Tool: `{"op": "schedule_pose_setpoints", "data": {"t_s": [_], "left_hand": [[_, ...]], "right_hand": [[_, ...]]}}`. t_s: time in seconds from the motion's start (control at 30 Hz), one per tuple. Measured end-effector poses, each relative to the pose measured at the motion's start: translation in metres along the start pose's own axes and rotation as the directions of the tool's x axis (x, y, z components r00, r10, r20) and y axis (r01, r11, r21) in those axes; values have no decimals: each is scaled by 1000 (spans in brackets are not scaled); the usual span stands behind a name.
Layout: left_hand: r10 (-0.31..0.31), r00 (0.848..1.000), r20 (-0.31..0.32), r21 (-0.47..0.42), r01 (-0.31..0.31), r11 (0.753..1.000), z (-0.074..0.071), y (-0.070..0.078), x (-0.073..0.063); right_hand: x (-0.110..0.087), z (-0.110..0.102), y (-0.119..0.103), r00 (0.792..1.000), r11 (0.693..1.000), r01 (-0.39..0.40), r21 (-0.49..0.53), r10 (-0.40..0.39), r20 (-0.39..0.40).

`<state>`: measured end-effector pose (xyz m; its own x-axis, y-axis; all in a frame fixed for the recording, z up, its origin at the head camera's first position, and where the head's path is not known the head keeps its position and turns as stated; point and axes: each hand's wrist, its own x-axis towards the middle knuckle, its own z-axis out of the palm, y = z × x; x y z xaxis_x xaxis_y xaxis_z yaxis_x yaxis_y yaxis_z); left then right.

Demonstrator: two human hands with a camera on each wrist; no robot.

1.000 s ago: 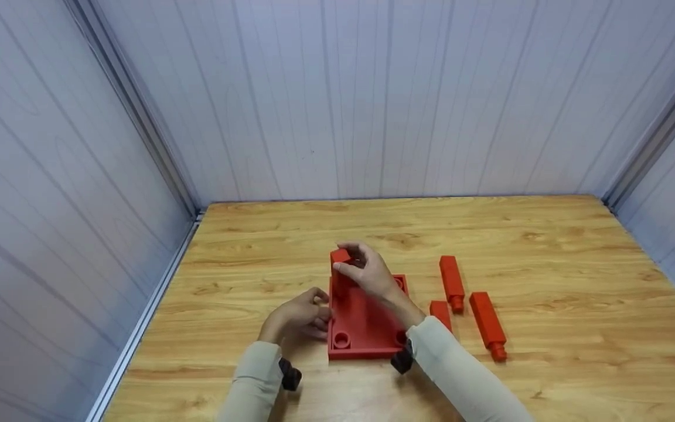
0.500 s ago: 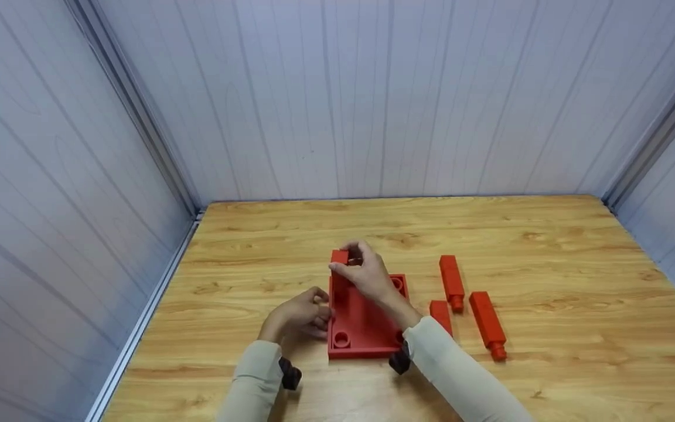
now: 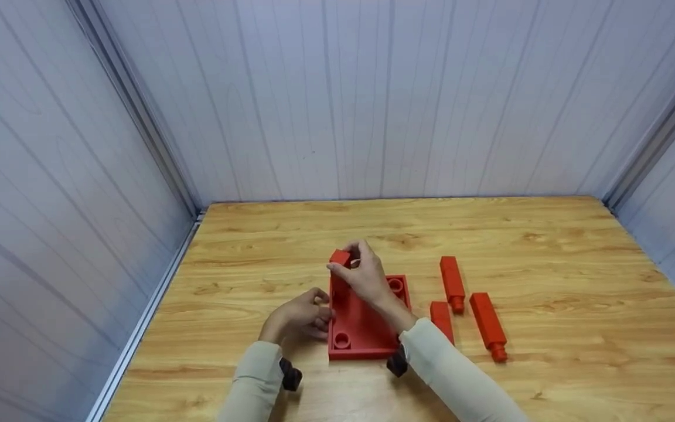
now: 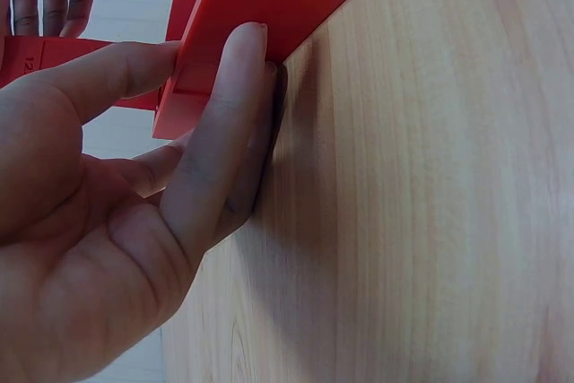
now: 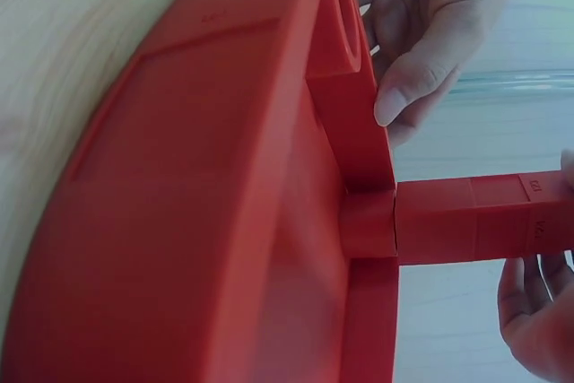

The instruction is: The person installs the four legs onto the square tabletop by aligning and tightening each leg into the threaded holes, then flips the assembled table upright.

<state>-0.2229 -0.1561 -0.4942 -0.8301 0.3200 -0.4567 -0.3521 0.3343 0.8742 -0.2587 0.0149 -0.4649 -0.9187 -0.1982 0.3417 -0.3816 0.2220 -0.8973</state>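
Note:
Fingers and thumb of my right hand [image 3: 370,281] pinch the upper part of a red square post [image 3: 340,256], seen in the head view. The post stands upright at the far-left corner of a shallow red tray [image 3: 367,331]. In the right wrist view its lower end meets a round socket [image 5: 366,224]; how deep it sits is hidden. My left hand [image 3: 302,315] holds the tray's left edge. In the left wrist view its thumb touches the rim and a finger lies along the outer wall. Near-left and far-right corners show round sockets [image 3: 342,341].
To the right of the tray, two red posts [image 3: 452,281] with round pegs lie on the wooden table [image 3: 578,293]. A third post [image 3: 442,319] lies partly behind my right sleeve. Pale panels [image 3: 372,105] enclose the table at the back and both sides.
The post has turned a little about its upright axis, back and forth, in my right hand. My right wrist has shifted slightly left. My left hand stays on the tray.

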Motion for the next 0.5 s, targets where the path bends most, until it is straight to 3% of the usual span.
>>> {"op": "schedule_pose_setpoints", "data": {"t_s": [0.2,0.27,0.43,0.5], "left_hand": [[-2,1000,9,-6,2,1000,0,1,0],[-3,1000,9,-3,3,1000,0,1,0],[1,1000,5,6,-1,1000,0,-1,1],[2,1000,6,5,-2,1000,0,-1,1]], "right_hand": [[1,3,10,999,999,-32,-34,31,-35],[-2,0,-2,999,999,-42,-31,41,-28],[-10,-9,-30,997,998,-60,26,58,58],[-9,-13,-28,992,996,-66,53,60,112]]}}
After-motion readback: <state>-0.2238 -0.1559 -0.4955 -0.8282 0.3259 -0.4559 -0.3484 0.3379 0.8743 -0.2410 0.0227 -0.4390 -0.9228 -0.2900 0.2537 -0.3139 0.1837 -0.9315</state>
